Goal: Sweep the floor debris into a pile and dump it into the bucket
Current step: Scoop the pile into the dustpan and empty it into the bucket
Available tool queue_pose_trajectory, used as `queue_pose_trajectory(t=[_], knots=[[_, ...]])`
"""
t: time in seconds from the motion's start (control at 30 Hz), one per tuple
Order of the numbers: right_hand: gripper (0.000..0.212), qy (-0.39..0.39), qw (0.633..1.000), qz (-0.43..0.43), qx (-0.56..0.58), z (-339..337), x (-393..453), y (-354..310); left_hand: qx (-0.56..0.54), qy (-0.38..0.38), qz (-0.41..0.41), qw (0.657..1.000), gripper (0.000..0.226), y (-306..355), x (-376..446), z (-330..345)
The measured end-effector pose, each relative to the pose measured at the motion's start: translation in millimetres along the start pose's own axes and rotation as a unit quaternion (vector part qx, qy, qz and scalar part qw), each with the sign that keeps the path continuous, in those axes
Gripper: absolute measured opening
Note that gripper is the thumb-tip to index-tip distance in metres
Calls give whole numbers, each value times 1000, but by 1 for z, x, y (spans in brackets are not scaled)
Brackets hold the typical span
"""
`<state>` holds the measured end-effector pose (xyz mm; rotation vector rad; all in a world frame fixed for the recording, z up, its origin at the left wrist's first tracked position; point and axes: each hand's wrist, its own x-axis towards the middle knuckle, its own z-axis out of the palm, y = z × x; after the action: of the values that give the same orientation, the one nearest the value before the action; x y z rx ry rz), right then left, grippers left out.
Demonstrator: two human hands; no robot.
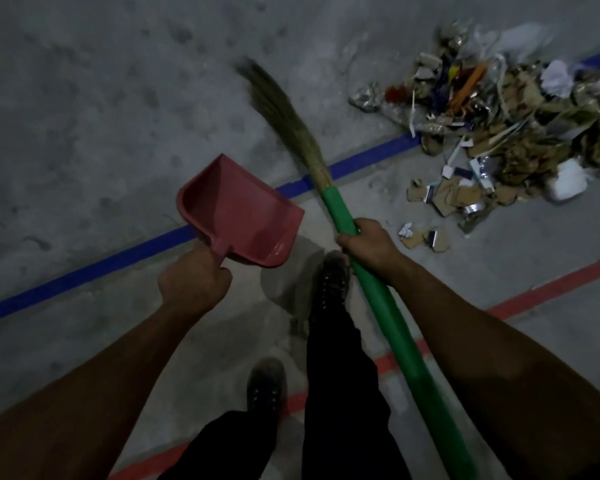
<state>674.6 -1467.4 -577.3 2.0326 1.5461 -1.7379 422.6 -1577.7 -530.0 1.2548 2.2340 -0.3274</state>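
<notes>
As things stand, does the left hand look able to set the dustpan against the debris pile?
Probably not yet: the left hand holds the dustpan raised, well left of the debris pile, with the broom between.

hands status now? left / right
Left hand: closed on the pink plastic dustpan handle.
Right hand: closed round the green-handled grass broom.

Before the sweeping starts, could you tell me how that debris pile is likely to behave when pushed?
The debris pile looks like loose paper, cardboard and plastic scraps, so it is probably light and may scatter. Crumpled wrappers would likely snag the broom bristles rather than slide.
</notes>
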Motion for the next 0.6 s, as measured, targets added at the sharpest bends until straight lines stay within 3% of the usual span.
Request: queue_pose_trajectory(t=[0.13, 0.3, 0.43, 0.6], knots=[[12, 34, 970, 111, 213, -48, 46, 1, -37, -11, 0, 999, 23, 32, 35, -2], [13, 76, 927, 167, 326, -113, 57, -2, -49, 1, -51, 998, 26, 66, 56, -17], [16, 95, 927, 127, 340, -126, 34, -8, -55, 19, -76, 995, 24, 73, 55, -29], [17, 13, 966, 71, 250, -104, -10, -20, -73, 7, -117, 990, 29, 55, 31, -38]])
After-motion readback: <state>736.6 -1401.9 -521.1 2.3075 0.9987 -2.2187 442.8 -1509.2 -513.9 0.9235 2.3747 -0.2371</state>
